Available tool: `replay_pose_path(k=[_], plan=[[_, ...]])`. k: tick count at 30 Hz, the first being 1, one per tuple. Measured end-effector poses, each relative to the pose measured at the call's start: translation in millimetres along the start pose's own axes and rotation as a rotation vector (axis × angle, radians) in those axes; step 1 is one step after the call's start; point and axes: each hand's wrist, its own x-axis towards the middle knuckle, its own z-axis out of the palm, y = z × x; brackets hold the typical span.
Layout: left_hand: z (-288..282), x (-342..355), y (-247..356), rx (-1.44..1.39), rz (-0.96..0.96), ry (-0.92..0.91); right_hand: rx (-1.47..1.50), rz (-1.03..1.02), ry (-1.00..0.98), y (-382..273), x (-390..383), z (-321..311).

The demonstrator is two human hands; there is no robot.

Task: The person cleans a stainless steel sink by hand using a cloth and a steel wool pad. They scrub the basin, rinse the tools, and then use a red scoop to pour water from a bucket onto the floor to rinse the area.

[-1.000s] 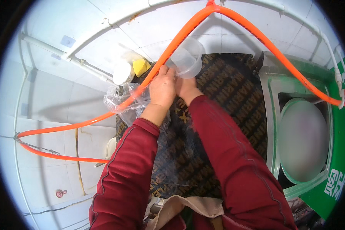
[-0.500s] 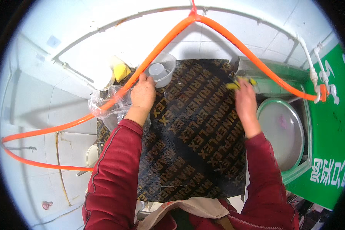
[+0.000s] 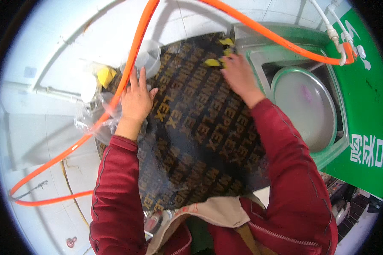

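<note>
My left hand (image 3: 136, 95) reaches with spread fingers to the clear plastic container (image 3: 150, 57), touching or just short of it behind the orange hose (image 3: 138, 34). A crumpled clear bag (image 3: 88, 121) lies beside that wrist, partly hidden. My right hand (image 3: 238, 74) is near the back right of the dark patterned board (image 3: 187, 119), its blurred fingers closed on yellow pieces (image 3: 212, 62) that poke out around them.
A green-edged metal sink (image 3: 340, 144) holding a round basin (image 3: 302, 119) is at right, beside a green panel (image 3: 366, 114). A yellow object (image 3: 106, 76) and white container (image 3: 88, 88) sit back left. White pipes (image 3: 332, 29) and the looping hose border the workspace.
My hands have parted: the right went rightward from the container to the yellow pieces, and the left has loosened its fingers. The whole view has shifted since half a second ago.
</note>
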Motion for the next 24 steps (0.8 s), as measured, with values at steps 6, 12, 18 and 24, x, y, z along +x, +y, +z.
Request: replay_pose_path(k=[6, 12, 18, 24], plan=[[-59, -87, 7, -0.042, 0.119, 0.245, -0.022, 0.412, -0.026, 117, -111, -78], [-96, -235, -13, -0.205, -0.194, 0.150, 0.181, 0.189, 0.039, 24, -160, -135], [-111, -350, -4, -0.356, -0.388, 0.033, 0.330, -0.135, -0.141, -176, -197, -118], [-109, -374, 29, -0.448, -0.369, -0.018, 0.075, -0.096, -0.002, -137, -220, -102]])
